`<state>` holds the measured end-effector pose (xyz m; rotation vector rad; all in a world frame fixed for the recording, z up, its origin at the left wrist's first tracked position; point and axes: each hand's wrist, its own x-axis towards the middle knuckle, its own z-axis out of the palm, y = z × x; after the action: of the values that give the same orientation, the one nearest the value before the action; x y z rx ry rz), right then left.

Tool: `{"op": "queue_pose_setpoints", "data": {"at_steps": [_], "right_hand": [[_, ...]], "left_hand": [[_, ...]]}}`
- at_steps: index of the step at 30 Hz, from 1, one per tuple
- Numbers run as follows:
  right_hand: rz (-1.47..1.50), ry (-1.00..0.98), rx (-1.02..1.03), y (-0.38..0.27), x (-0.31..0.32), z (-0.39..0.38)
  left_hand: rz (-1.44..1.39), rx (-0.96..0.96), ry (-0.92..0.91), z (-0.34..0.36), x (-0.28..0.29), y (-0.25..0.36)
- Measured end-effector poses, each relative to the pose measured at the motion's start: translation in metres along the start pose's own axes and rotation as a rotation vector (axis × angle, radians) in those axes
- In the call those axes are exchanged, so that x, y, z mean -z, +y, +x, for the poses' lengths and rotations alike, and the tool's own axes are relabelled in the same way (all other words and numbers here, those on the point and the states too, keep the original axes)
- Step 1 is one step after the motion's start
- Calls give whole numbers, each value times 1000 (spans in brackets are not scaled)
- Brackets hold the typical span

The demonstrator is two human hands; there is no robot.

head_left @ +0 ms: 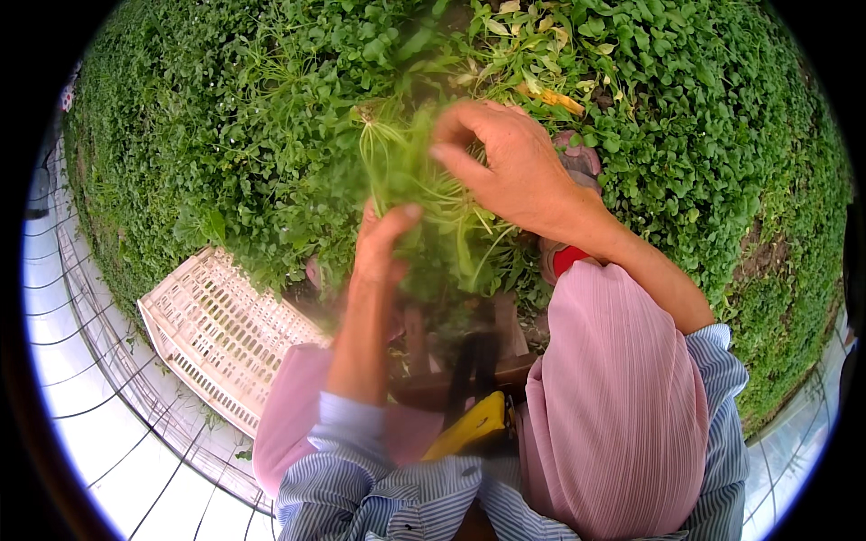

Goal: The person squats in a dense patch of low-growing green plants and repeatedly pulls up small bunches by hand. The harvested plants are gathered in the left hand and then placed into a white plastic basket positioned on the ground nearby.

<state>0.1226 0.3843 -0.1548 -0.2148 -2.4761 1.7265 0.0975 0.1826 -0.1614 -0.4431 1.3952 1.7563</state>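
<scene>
My left hand (381,243) is closed around a bunch of leafy greens (383,158) with long pale stems and small brownish roots at the upper end. The leaves and stems are partly blurred by motion. Just right of the bunch, and against its stems, is my right hand (505,162). Its thumb and forefinger curl toward each other in a pinch, and whatever is between the tips is too blurred to make out. Loose stems trail below the right hand toward my knees.
A cream slatted plastic crate (225,329) lies at my left, beside my knee. Dense low green plants (244,135) surround me. Yellowed leaves (550,97) lie ahead, near my shoe (577,158). Between my knees are a yellow object (469,424) and a brown wooden piece (433,389).
</scene>
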Motion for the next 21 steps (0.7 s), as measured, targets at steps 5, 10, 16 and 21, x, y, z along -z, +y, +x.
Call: {"op": "queue_pose_setpoints", "data": {"at_steps": [5, 10, 16, 21], "right_hand": [[272, 145, -225, -2, 10, 7], [194, 261, -173, 25, 32, 17], [-651, 0, -5, 38, 43, 6], [3, 90, -48, 18, 44, 7]], "left_hand": [[6, -38, -11, -2, 1, 0], [93, -11, 34, -2, 23, -8], [539, -312, -123, -9, 15, 16], [1025, -758, -267, -15, 1, 46]]}}
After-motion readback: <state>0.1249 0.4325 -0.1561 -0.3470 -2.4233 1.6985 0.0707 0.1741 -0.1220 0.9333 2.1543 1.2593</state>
